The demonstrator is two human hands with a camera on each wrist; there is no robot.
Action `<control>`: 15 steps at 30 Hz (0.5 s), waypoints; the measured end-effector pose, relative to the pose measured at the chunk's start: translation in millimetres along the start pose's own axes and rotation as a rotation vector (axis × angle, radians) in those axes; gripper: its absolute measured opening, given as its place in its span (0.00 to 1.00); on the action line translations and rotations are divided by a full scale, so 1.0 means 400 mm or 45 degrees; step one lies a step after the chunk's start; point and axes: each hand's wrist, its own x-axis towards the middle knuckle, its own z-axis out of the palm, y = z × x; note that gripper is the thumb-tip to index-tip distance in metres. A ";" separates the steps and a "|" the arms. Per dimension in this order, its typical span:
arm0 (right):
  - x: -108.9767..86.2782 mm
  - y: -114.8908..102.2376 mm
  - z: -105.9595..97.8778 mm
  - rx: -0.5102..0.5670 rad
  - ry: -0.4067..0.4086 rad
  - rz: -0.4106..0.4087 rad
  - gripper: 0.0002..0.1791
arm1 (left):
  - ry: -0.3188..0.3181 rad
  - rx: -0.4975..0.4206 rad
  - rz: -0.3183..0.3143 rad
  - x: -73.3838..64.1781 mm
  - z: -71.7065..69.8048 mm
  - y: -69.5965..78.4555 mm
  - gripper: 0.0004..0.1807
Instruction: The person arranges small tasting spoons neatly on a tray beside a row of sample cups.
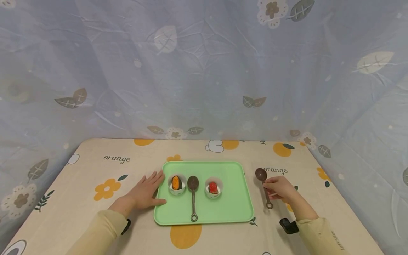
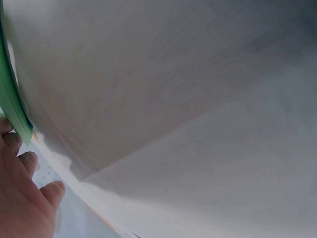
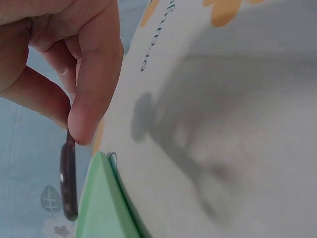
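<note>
Spoon (image 1: 261, 174), dark brown, held just right of the tray (image 1: 236, 214), bowl pointing away from the person, ring end towards them. Its dark shadow (image 3: 171, 148) in the right wrist view lies apart from it, so it appears raised off the surface (image 1: 229, 241).

Handling (judged): probably light and stiff, likely moulded plastic. Sheen on the bowl suggests a smooth finish; the thin handle may roll or swivel between fingertips. Breakage seems unlikely. Best hold: the handle near the bowl, where most of the weight should sit; holding by the ring end would let the bowl dip.

Right hand (image 1: 281, 188): thumb and forefinger pinch the handle a little below the bowl; other fingers bent, partly hidden.

Left hand (image 1: 145, 191): fingers extended and slightly spread, palm down along the tray's left edge. Fingertips meet the rim near the far corner, thumb at the rim lower down. No object gripped.

On the tray: second spoon (image 1: 193, 200), same form and orientation, lying between the left cup (image 1: 176, 192), with an orange-topped piece (image 1: 175, 183), and the right cup (image 1: 211, 195), with a red-topped piece (image 1: 213, 187).
</note>
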 end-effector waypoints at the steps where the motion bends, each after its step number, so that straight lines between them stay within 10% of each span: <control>1: 0.000 -0.002 0.001 -0.001 -0.008 -0.009 0.17 | 0.000 0.004 0.001 0.000 0.000 0.000 0.52; 15: 0.006 -0.029 0.025 -0.041 0.015 -0.032 0.17 | -0.003 -0.009 -0.003 0.000 0.000 0.002 0.52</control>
